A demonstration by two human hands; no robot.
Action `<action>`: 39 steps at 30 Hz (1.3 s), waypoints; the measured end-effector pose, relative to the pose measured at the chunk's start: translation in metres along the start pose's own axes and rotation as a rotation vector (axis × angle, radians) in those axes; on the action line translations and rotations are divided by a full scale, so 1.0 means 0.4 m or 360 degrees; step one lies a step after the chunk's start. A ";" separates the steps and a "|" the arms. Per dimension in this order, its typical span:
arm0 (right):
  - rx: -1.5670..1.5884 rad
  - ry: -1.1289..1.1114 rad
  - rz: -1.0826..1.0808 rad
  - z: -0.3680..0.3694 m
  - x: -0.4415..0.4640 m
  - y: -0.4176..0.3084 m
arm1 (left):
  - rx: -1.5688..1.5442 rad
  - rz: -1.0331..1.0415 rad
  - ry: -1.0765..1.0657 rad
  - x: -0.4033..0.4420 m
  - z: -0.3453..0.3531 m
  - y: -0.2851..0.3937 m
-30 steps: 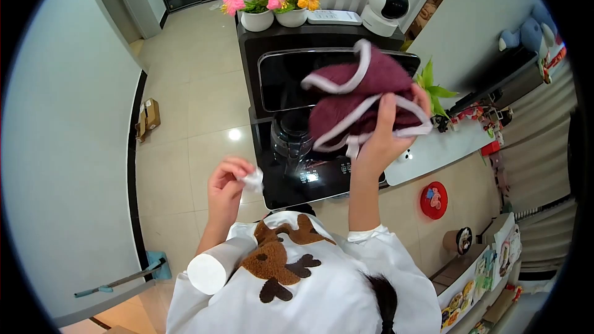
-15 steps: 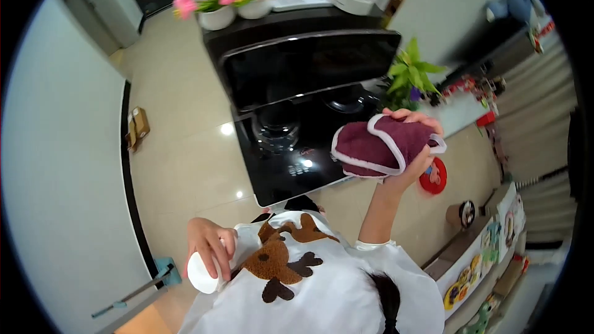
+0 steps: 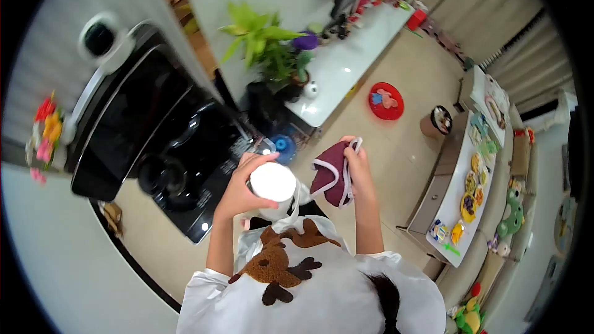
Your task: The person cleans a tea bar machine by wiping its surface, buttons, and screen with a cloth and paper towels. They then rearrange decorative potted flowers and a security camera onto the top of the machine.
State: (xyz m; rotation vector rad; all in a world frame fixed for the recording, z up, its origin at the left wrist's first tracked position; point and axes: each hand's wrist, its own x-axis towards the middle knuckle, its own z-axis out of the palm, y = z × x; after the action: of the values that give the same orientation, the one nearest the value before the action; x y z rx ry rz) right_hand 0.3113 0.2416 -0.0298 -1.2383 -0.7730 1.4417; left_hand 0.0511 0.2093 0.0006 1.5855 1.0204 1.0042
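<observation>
My left hand (image 3: 244,188) is wrapped round a white round container (image 3: 273,183), thumb and fingers on its sides, with its flat white face turned up. A thin pale loop hangs beside it; what that belongs to I cannot make out. In my right hand (image 3: 360,170) is a folded purple cloth (image 3: 333,176) with white edging, pinched at its upper right and hanging down. Both things are in front of my chest, a small gap apart. To the left stands a black glossy stove (image 3: 204,185) with a raised panel behind it.
A leafy plant (image 3: 263,37) stands beyond the stove, by a long white cabinet (image 3: 346,68). A red round basin (image 3: 386,101) is on the floor, with a waste bin (image 3: 436,121) near it. At right, a low table (image 3: 445,210) bears several plates of food.
My view has swung right, away from the stove. My left hand has brought the white container up from my side to my chest. The cloth has been lowered and hangs more crumpled.
</observation>
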 end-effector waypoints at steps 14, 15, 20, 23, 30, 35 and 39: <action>0.0109 0.0577 0.0255 -0.358 0.163 0.028 | 0.1032 0.0057 -0.0328 0.457 0.516 -0.313; 0.0104 0.0612 0.0251 -0.359 0.192 0.027 | 0.1068 0.0069 -0.0394 0.488 0.522 -0.323; 0.0062 0.0614 0.0113 -0.396 0.376 0.105 | 0.1168 0.0211 -0.0322 0.671 0.533 -0.421; 0.0044 0.0561 0.0122 -0.413 0.461 0.072 | 0.1291 0.0159 -0.0199 0.812 0.521 -0.504; -0.0036 0.0716 0.0303 -0.462 0.716 0.010 | 0.1650 -0.0310 -0.0187 1.112 0.438 -0.774; -0.0365 0.0845 0.0274 -0.498 0.836 -0.048 | 0.1858 -0.0385 -0.0369 1.260 0.391 -0.896; -0.0328 0.0908 0.0363 -0.526 0.876 -0.058 | 0.2176 -0.0605 -0.0542 1.325 0.364 -0.960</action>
State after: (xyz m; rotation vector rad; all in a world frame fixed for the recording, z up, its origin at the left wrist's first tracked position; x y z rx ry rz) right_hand 0.5435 0.5513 -0.1633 -1.8354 -0.4013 1.1074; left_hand 0.2957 0.7386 -0.3307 2.3114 1.8062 -0.4142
